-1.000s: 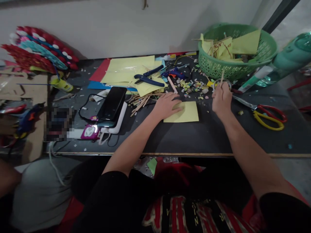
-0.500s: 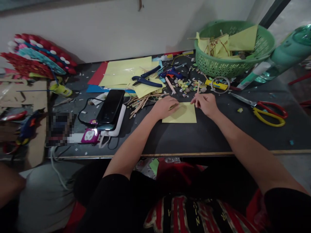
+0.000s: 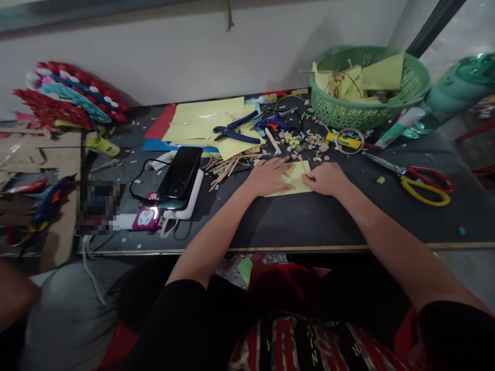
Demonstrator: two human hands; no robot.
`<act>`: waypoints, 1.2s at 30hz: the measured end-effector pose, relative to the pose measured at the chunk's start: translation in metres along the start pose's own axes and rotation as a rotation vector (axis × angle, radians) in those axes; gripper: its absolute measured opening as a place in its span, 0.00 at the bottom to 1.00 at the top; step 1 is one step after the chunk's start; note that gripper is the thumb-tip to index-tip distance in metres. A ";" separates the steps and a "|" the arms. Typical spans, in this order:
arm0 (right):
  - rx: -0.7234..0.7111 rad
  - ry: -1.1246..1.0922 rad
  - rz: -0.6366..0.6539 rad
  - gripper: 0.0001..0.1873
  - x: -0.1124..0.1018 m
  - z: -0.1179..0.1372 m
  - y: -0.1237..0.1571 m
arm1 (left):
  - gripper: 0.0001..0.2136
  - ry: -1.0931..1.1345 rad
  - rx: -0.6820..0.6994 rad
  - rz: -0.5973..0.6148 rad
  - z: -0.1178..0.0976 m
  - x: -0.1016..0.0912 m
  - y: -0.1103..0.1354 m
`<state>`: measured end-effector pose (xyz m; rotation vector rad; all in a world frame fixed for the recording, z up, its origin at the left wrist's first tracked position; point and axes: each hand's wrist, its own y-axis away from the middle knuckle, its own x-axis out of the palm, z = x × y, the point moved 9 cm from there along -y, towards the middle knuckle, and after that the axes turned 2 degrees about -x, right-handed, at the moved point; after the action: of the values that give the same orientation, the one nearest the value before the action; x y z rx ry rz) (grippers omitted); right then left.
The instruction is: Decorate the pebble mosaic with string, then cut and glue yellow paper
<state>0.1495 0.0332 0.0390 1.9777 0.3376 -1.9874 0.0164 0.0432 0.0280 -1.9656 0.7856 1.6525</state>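
Observation:
A small sheet of yellow paper (image 3: 293, 186) lies on the dark tabletop in front of me, slightly turned. My left hand (image 3: 268, 178) rests flat across its left part, fingers spread and holding nothing. At the sheet's right side, my right hand (image 3: 325, 179) is closed round a thin wooden stick (image 3: 302, 164). The stick's far end pokes out past my fingers over the paper, leaning to the left; the rest of it is hidden in my hand. A pile of similar wooden sticks (image 3: 228, 169) lies left of the paper, beyond my left wrist.
Behind the sheet are blue pliers (image 3: 237, 132), a blue glue gun (image 3: 274, 122) and scattered scraps (image 3: 296, 139). Scissors (image 3: 419, 178) lie at right, below a green basket (image 3: 361, 116) and a bottle (image 3: 444, 100). Phones, including a black one (image 3: 181, 172), and cables occupy the left.
My right hand has lowered onto the paper's right edge, and the stick has gone from upright to leaning left. My left hand has flattened and spread its fingers. The sheet has turned slightly.

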 end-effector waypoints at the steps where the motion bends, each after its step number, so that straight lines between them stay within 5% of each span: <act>1: 0.030 0.015 0.037 0.27 0.000 -0.001 0.000 | 0.34 -0.007 0.008 -0.014 0.000 -0.001 0.000; 6: 0.141 0.017 0.143 0.22 -0.001 -0.007 0.003 | 0.32 -0.006 0.029 -0.071 0.002 -0.004 0.000; 11: 0.183 -0.061 0.081 0.19 0.003 -0.016 0.002 | 0.28 0.006 0.118 -0.113 -0.004 -0.006 0.002; 16: 0.201 -0.505 -0.265 0.26 -0.015 -0.032 0.003 | 0.24 0.027 0.197 -0.135 -0.015 -0.008 0.002; 19: 0.248 -0.607 -0.465 0.18 -0.035 -0.047 -0.004 | 0.23 0.027 0.192 -0.172 -0.017 -0.009 -0.001; 21: 0.170 -0.584 -0.539 0.09 -0.050 -0.048 -0.024 | 0.24 0.010 0.150 -0.191 -0.015 -0.010 -0.003; 23: 0.032 -0.570 -0.578 0.15 -0.065 -0.045 -0.055 | 0.24 0.004 0.112 -0.203 -0.012 -0.010 -0.005; 25: -0.060 -0.577 -0.503 0.18 -0.071 -0.041 -0.095 | 0.23 0.017 0.105 -0.200 -0.011 -0.011 -0.005; 31: 0.240 -0.404 -0.480 0.14 -0.095 -0.045 -0.167 | 0.22 0.078 0.143 -0.199 -0.009 -0.011 -0.001; 36: 0.382 -0.184 -0.256 0.42 -0.069 -0.022 -0.190 | 0.23 0.083 0.137 -0.212 -0.006 -0.005 -0.002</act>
<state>0.0966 0.2207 0.0977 2.0253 0.1832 -2.5374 0.0217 0.0417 0.0341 -1.9566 0.6752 1.3673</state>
